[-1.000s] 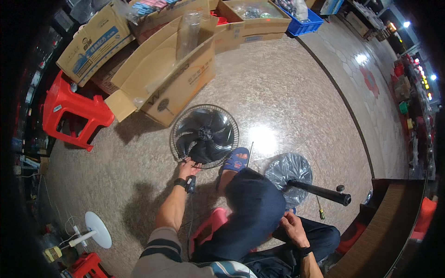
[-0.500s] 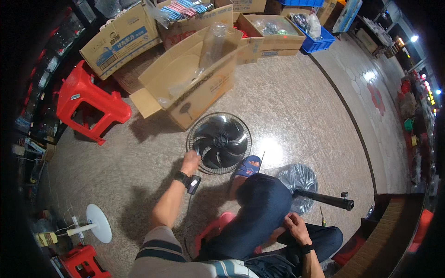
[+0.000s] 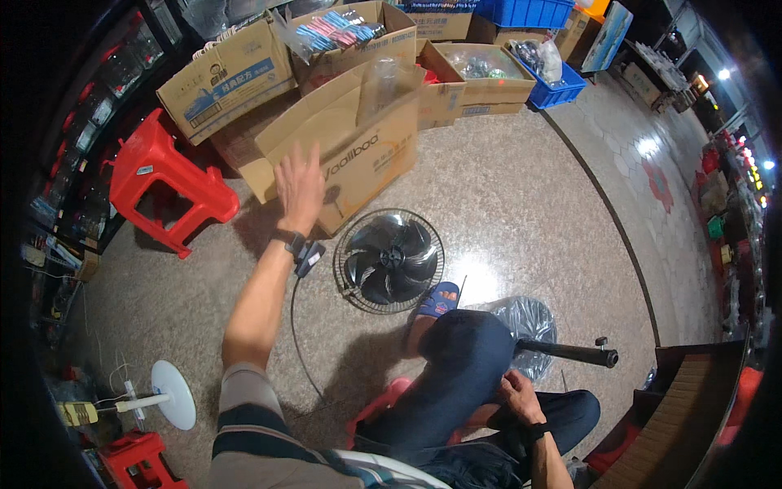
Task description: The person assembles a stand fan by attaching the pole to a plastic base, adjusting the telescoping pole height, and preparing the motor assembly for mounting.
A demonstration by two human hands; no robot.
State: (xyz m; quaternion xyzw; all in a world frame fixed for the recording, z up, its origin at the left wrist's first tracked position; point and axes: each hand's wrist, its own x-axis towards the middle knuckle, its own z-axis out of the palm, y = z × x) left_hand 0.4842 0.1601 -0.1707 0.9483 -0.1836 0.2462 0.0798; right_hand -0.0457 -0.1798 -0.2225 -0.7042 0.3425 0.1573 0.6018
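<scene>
My left hand (image 3: 300,186), fingers stretched out and apart, reaches to the near left corner of an open cardboard box (image 3: 371,167). It holds nothing; whether it touches the box I cannot tell. A black fan head (image 3: 393,259) with round wire grille and several dark blades lies face-up on the floor in front of the box. My right hand (image 3: 521,398) rests by my bent knee with its fingers curled together; what they hold, if anything, is hidden. Beyond it lies a round base (image 3: 529,314) wrapped in clear plastic, with a black pole (image 3: 570,350) pointing right.
A red plastic stool (image 3: 167,183) stands at the left. Cardboard cartons (image 3: 228,81) and a blue crate (image 3: 558,88) line the back. A white round-based stand (image 3: 173,395) is at lower left, and a large open carton (image 3: 680,416) at lower right.
My left hand has left the fan's rim, moved up and forward to the box, and spread its fingers. The fan has turned slightly. My right hand has stayed by the knee.
</scene>
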